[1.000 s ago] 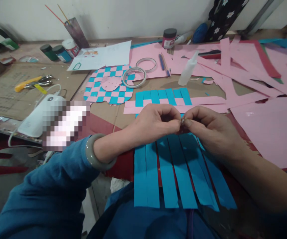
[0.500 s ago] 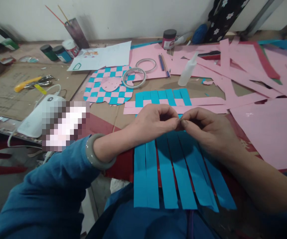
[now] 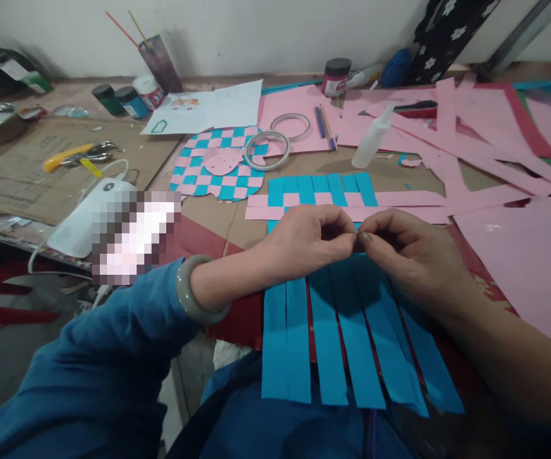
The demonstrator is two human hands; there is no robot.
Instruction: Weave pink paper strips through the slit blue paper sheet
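Observation:
Above a blue paper sheet (image 3: pixel 289 338) cut into long strips, the fingertips of my left hand (image 3: pixel 311 236) and my right hand (image 3: pixel 399 245) meet. Both hands are closed in a pinch, thumb against forefinger. Whatever lies between the tips is too small to make out. The blue strips hang over the table's front edge toward my lap. Just beyond my hands, pink paper strips (image 3: pixel 399 199) run crosswise through the blue ones in an over-and-under weave. My fingers hide part of the blue sheet below that weave.
Behind the weave lie a pink-and-blue checkered paper piece (image 3: pixel 192 172), tape rolls (image 3: pixel 268 162), pencils (image 3: pixel 325 127) and an upright glue bottle (image 3: pixel 371 143). Pink paper scraps (image 3: pixel 485 150) cover the right side. A white power bank (image 3: pixel 91 220), yellow-handled cutter (image 3: pixel 67 156) and paint jars (image 3: pixel 132 102) are left.
The whole view has shifted slightly, so things appear a little further right. My hands keep the same pinch with fingertips together, and the paper looks unchanged.

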